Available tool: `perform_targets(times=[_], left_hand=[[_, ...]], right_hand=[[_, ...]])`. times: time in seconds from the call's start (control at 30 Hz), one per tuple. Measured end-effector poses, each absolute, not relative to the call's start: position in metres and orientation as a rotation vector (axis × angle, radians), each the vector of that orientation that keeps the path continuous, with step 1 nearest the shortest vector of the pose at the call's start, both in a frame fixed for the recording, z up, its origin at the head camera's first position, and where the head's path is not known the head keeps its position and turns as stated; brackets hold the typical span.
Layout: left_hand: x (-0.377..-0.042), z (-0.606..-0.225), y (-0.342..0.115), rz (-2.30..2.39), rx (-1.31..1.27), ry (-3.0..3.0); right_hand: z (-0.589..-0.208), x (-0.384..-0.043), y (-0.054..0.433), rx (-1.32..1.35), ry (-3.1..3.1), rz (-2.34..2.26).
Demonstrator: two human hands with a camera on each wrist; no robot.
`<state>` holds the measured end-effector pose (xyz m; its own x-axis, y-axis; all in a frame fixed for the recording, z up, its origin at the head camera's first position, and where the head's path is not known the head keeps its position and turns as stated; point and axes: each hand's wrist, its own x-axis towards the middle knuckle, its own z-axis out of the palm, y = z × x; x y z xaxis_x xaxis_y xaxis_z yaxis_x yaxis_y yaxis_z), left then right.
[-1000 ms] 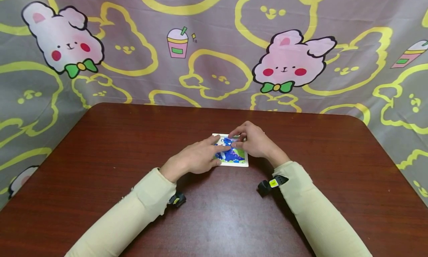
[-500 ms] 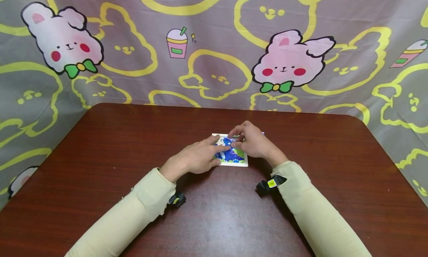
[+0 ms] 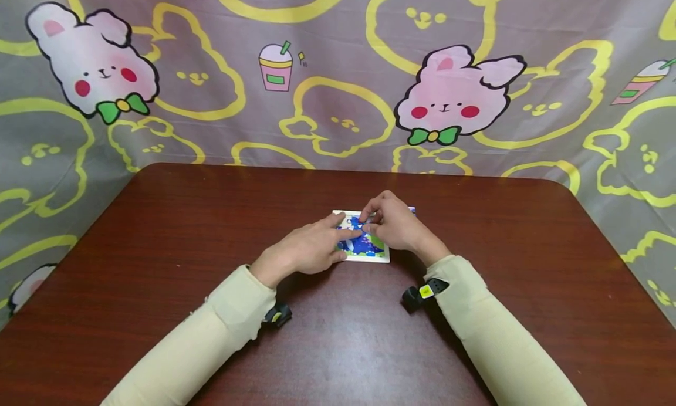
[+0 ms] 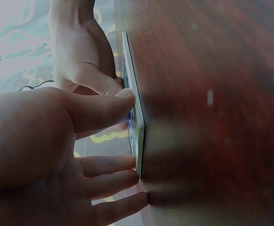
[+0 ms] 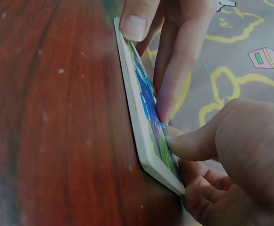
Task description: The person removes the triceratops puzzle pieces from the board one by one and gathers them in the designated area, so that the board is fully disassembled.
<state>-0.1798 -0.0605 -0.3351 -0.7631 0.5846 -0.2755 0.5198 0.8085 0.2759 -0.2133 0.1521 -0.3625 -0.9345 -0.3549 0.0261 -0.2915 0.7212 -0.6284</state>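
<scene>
A small flat jigsaw puzzle (image 3: 363, 259) with a white frame and a blue dinosaur picture lies on the brown table. Over its left side is my left hand (image 3: 311, 247). Its straight fingers rest on the frame and the picture, and its thumb touches the near edge, also seen in the left wrist view. My right hand (image 3: 398, 227) is at the upper right of the puzzle. With bent thumb and forefinger it pinches at a puzzle piece in the picture, which those fingers mostly hide. In the right wrist view the right thumb (image 5: 193, 143) touches the picture surface.
Just behind the right hand shows the edge of a thin bluish-purple thing (image 3: 412, 209), mostly hidden. The table (image 3: 211, 218) runs back to a curtain (image 3: 338, 54) printed with cartoon rabbits and cups. Each wrist bears a black strapped device.
Both hands keep almost the same place on the puzzle. The whole scene shifts slightly left in the view, and a bit more of the bluish-purple edge shows behind the right hand.
</scene>
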Motion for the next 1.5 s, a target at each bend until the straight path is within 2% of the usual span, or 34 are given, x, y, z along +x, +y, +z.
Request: perform_targets(times=[1.13, 1.5], left_hand=[[-0.1804, -0.3361, -0.0608, 0.258, 0.828, 2.643], [-0.1806, -0.3354, -0.0609, 0.275, 0.830, 2.637]], right_hand=[[-0.3586, -0.2124, 0.1544, -0.462, 2.806, -1.001], [-0.3579, -0.2142, 0.1470, -0.549, 2.828, -0.928]])
